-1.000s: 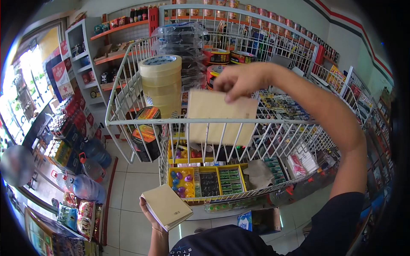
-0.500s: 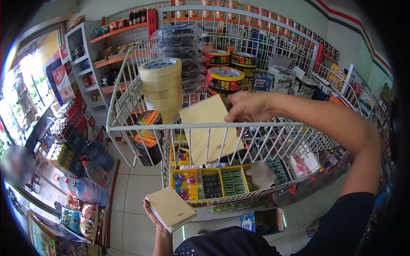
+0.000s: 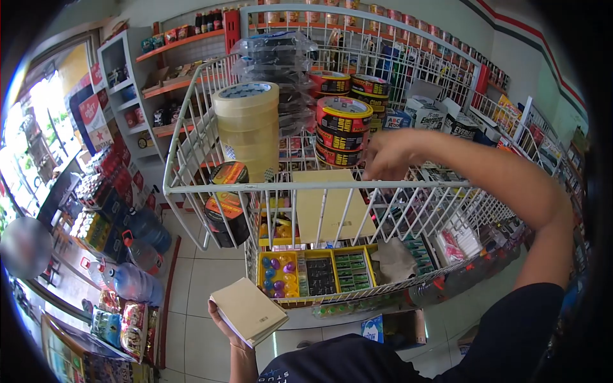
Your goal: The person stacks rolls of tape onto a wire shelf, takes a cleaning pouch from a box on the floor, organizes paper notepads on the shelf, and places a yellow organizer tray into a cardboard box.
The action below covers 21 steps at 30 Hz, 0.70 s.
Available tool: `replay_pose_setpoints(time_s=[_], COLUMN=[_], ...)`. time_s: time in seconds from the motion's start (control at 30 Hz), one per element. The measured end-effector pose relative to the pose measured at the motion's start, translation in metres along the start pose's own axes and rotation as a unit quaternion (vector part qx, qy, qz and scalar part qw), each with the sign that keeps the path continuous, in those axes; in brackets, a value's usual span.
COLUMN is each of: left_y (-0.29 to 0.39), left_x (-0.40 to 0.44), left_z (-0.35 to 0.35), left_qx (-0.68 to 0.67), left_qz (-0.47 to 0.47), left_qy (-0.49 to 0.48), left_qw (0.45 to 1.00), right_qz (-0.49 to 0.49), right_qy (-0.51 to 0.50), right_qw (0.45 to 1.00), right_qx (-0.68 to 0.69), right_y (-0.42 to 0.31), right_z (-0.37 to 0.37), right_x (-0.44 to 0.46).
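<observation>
At the lower left, my left hand (image 3: 225,325) is closed round a small stack of tan notebooks (image 3: 249,311). Another tan notebook (image 3: 332,207) lies inside the white wire basket (image 3: 383,185), behind its front rails. My right hand (image 3: 387,155) is above the basket, just beyond that notebook's upper right corner, with its fingers bent; whether a fingertip touches the notebook is hard to tell. Close by stands a stack of red and black duct tape rolls (image 3: 343,131). Clear tape rolls (image 3: 248,127) are stacked farther left.
Black tape rolls (image 3: 228,214) sit at the basket's left front corner. Below are yellow trays (image 3: 297,293) of small goods. Battery boxes (image 3: 424,115) stand at the back right. Water bottles (image 3: 134,281) line the left floor, and an open carton (image 3: 408,329) is near my body.
The single notebook has come down from above the front rail into the basket. My right hand has moved slightly right, away from it. My left hand keeps its stack.
</observation>
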<state>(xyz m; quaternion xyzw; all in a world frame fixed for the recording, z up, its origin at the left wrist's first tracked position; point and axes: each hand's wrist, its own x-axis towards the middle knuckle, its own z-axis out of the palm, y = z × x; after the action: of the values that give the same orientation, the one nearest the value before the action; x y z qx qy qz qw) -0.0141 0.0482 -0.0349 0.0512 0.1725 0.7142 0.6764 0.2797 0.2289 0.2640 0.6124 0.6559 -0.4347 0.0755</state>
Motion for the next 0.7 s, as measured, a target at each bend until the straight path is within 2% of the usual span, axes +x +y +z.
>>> replay_pose_setpoints(time_s=[0.07, 0.1, 0.17, 0.2, 0.3, 0.33, 0.4, 0.47, 0.5, 0.53, 0.6, 0.7], left_y=[0.002, 0.003, 0.004, 0.004, 0.002, 0.002, 0.001, -0.001, -0.001, -0.002, -0.004, -0.007], left_x=[0.009, 0.010, 0.009, 0.007, 0.011, 0.012, 0.015, 0.011, 0.010, 0.011, 0.013, 0.014], left_z=[-0.021, -0.024, -0.020, -0.017, -0.006, -0.008, -0.008, -0.003, -0.004, -0.006, -0.009, -0.002], left_qx=[-0.023, -0.020, -0.014, -0.012, -0.009, -0.009, -0.012, 0.000, 0.001, -0.004, -0.035, -0.026], left_qz=[0.026, 0.021, 0.021, 0.017, 0.006, 0.016, 0.027, 0.027, 0.020, 0.018, 0.031, 0.012], left_qy=[0.020, 0.021, 0.013, 0.014, -0.007, 0.013, 0.019, 0.025, 0.018, 0.013, 0.043, 0.029], left_qw=[0.999, 0.999, 1.000, 1.000, 1.000, 1.000, 0.999, 0.999, 1.000, 1.000, 0.998, 0.999], right_qz=[0.019, 0.022, -0.046, -0.043, -0.141, -0.143, -0.272, -0.331, -0.346, -0.381, -0.402, -0.404], right_qy=[0.148, 0.147, 0.195, 0.196, 0.238, 0.245, 0.235, 0.198, 0.239, 0.201, 0.218, 0.242], right_qw=[0.989, 0.989, 0.977, 0.977, 0.956, 0.954, 0.925, 0.913, 0.898, 0.885, 0.871, 0.856], right_qx=[0.002, 0.006, 0.068, 0.071, 0.103, 0.100, 0.121, 0.137, 0.129, 0.176, 0.180, 0.215], right_y=[0.010, 0.020, 0.037, 0.043, 0.053, 0.055, 0.055, 0.051, 0.060, 0.050, 0.046, 0.044], right_z=[-0.022, -0.027, -0.032, -0.030, -0.021, -0.019, -0.017, -0.011, -0.013, -0.005, 0.001, 0.003], right_x=[-0.007, -0.008, -0.007, -0.003, 0.023, 0.033, 0.045, 0.051, 0.073, 0.063, 0.068, 0.076])
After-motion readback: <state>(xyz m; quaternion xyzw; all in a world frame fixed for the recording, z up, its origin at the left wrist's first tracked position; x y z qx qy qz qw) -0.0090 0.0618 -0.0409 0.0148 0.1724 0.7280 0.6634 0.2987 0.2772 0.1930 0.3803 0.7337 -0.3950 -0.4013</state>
